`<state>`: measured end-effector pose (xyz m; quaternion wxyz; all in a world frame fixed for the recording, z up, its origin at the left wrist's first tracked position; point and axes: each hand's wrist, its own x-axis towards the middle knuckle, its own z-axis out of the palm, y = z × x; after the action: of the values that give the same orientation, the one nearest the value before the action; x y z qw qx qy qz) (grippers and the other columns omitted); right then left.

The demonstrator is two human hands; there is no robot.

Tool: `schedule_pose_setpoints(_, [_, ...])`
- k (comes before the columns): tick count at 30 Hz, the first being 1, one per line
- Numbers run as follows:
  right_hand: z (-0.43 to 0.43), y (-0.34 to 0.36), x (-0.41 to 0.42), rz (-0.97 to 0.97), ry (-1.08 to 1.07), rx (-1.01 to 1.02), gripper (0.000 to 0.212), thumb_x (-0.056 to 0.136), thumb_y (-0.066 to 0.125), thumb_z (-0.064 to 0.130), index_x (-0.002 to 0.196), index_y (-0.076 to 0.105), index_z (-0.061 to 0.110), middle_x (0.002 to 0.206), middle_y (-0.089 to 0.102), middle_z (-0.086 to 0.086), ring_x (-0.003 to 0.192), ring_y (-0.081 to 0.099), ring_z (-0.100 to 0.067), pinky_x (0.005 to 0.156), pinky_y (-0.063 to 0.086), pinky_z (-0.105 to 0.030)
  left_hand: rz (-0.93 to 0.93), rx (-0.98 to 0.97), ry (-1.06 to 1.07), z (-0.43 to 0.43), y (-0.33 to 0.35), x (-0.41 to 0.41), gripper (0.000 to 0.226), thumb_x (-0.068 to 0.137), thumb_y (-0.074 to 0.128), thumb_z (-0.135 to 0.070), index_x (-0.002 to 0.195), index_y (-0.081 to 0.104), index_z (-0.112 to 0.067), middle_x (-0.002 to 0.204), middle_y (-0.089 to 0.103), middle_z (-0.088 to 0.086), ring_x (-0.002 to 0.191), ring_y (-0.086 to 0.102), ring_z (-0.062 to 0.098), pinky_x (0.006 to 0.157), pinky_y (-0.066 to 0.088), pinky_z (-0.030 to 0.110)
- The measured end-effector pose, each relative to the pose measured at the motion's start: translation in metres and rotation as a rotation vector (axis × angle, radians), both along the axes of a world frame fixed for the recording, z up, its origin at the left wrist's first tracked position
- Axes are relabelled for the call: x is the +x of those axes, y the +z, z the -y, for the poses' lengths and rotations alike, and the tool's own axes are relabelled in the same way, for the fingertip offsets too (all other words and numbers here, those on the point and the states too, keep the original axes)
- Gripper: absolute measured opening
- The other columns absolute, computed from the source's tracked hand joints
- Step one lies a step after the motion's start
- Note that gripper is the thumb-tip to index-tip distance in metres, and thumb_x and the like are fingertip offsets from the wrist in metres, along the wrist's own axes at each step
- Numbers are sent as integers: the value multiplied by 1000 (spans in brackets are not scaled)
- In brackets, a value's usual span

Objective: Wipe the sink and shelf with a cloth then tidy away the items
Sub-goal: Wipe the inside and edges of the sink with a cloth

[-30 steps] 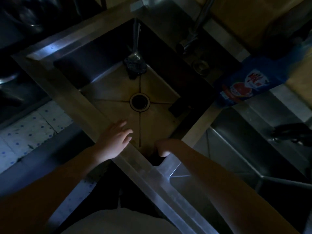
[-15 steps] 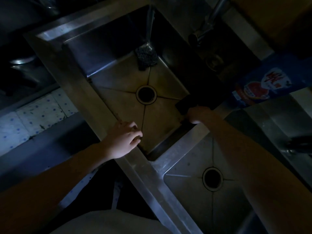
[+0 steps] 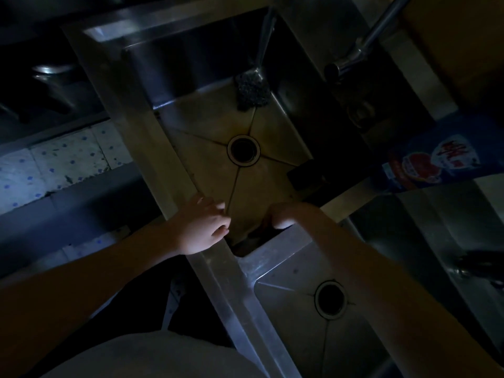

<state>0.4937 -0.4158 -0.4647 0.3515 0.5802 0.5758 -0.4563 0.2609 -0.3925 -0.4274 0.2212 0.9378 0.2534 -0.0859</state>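
Risk: patches of grime likely missed, dim light being cause.
Left hand laid relaxed on front rim of square stainless-steel sink basin.
Right hand curled down inside basin's near corner; whether cloth is grasped cannot be told.
Basin floor seen yellowish, stained, creased toward round drain.

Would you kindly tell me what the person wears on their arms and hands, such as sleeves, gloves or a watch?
Both forearms are bare to the frame edge. No glove or watch shows on the left hand or right hand; rings cannot be ruled out in this dim light. A pale top shows below.
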Motion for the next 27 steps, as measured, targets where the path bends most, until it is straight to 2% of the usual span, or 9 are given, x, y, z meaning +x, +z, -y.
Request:
schedule_pose_setpoints(4, [-16, 13, 86, 238, -104, 121, 40, 97, 44, 11, 135, 47, 2, 138, 48, -19, 124, 50, -34, 104, 42, -39, -68, 58, -73, 0, 0, -3, 28, 94, 35, -37, 87, 59, -26, 95, 55, -5, 88, 55, 19, 86, 32, 35])
schedule_pose_setpoints(8, [-20, 23, 128, 377, -187, 222, 34, 96, 43, 14, 126, 54, 4, 125, 56, -18, 110, 56, -35, 91, 47, -39, -78, 90, -105, 3, 0, -3, 27, 94, 34, -36, 88, 58, -24, 99, 55, -2, 90, 56, 23, 87, 33, 37])
schedule_pose_setpoints(11, [-14, 25, 101, 361, -62, 214, 31, 94, 44, 9, 120, 59, 3, 125, 59, -16, 113, 58, -32, 88, 48, -36, -69, 102, -127, 6, -1, -8, 21, 93, 39, -35, 93, 57, -22, 102, 55, 0, 89, 56, 26, 86, 38, 39])
schedule_pose_setpoints(14, [-12, 23, 57, 232, 74, 106, 28, 95, 42, 8, 115, 61, 2, 123, 59, -16, 112, 57, -29, 97, 48, -37, -52, 140, -140, 9, 0, -14, 14, 84, 56, -33, 91, 58, -22, 93, 57, 2, 78, 57, 26, 73, 45, 39])
schedule_pose_setpoints(15, [-10, 21, 41, 181, 80, 80, 30, 96, 40, 9, 117, 59, 1, 121, 59, -16, 107, 58, -28, 96, 48, -37, -54, 150, -146, 10, 0, -15, 15, 82, 60, -33, 91, 58, -22, 91, 57, 2, 75, 57, 25, 70, 46, 38])
schedule_pose_setpoints(18, [-1, 12, -1, 34, 61, 35, 31, 97, 41, 13, 120, 59, 0, 115, 60, -17, 85, 56, -23, 75, 42, -30, -43, 147, -155, 9, 2, -13, 16, 83, 59, -33, 91, 60, -20, 91, 57, 5, 75, 57, 28, 72, 46, 39])
schedule_pose_setpoints(20, [3, 6, -14, -7, 41, 40, 32, 97, 42, 14, 122, 59, 3, 122, 60, -15, 94, 56, -26, 74, 39, -28, -31, 158, -152, 10, 4, -11, 14, 84, 57, -33, 86, 60, -19, 89, 56, 5, 74, 57, 29, 72, 45, 37])
schedule_pose_setpoints(23, [1, 4, -7, 6, 10, 37, 31, 95, 44, 13, 119, 62, 6, 121, 62, -15, 103, 60, -29, 78, 46, -31, -46, 147, -132, 10, 7, -10, 14, 86, 52, -32, 85, 58, -19, 89, 55, 4, 76, 56, 29, 75, 43, 37])
schedule_pose_setpoints(27, [-14, 3, 49, 195, 8, 24, 30, 94, 43, 9, 118, 59, 0, 122, 59, -19, 108, 59, -33, 92, 49, -38, -46, 157, -114, 11, 5, -10, 14, 86, 51, -33, 84, 57, -21, 90, 54, 3, 80, 57, 27, 76, 42, 37])
